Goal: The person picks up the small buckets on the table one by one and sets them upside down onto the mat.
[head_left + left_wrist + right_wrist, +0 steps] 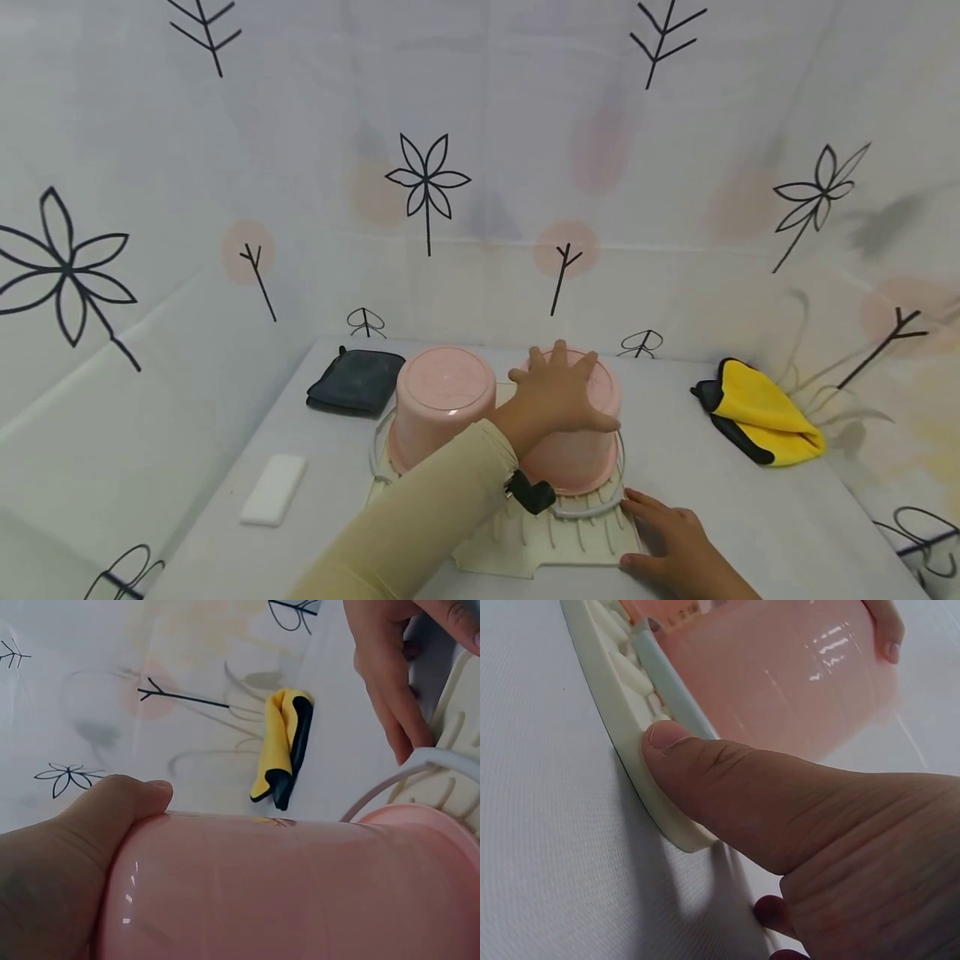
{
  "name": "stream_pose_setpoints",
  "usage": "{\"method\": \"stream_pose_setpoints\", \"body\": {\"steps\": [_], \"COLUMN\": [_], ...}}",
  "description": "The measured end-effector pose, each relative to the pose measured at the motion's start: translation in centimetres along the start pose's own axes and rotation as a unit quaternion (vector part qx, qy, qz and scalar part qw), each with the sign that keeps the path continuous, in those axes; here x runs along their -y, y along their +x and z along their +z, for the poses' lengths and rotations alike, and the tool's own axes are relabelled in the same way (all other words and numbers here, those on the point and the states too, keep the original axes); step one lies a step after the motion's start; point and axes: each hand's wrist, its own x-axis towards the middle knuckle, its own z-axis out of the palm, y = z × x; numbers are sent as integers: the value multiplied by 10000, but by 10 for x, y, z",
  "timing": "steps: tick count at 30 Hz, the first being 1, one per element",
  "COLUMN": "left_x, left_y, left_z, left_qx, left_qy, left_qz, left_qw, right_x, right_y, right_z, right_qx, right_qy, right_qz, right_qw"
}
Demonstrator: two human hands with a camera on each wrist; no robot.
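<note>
Two pink buckets, a left one (446, 396) and a right one (573, 467), stand upside down on a cream ridged draining board (517, 537). A grey handle (588, 510) loops round the right bucket's rim. My left hand (558, 392) rests across that bucket's upturned base, fingers spread; in the left wrist view its thumb (124, 799) lies against the side. At the board's near right corner my right hand (675, 542) grips the edge between thumb and fingers. The right wrist view shows the thumb (727, 772) pressed on the board's edge.
A folded dark cloth (356, 382) lies at the back left, near the left bucket. Nearer on the left is a white block (273, 490). A yellow and black cloth (765, 412) lies at the right. Patterned white sheets (487, 200) hang behind and beside the table.
</note>
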Motion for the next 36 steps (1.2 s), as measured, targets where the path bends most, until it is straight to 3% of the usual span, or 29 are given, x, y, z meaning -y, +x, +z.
{"method": "stream_pose_setpoints", "body": {"steps": [8, 14, 30, 33, 36], "left_x": [1, -2, -5, -4, 1], "left_y": [9, 8, 4, 4, 3], "left_z": [-1, 2, -1, -1, -2], "left_qx": [78, 231, 71, -161, -633], "left_qy": [13, 60, 33, -224, -676], "left_qz": [20, -80, -54, -27, 83], "left_qw": [10000, 9997, 10000, 9996, 9957], "right_x": [2, -1, 0, -2, -3], "right_y": [3, 2, -5, -4, -5], "right_z": [-1, 2, -4, -3, -3], "right_qx": [0, 21, 72, 112, 141], "right_qy": [-15, -104, -35, -23, 69], "right_qz": [31, 32, 93, 120, 172], "right_qw": [10000, 9999, 9999, 9999, 9997]}}
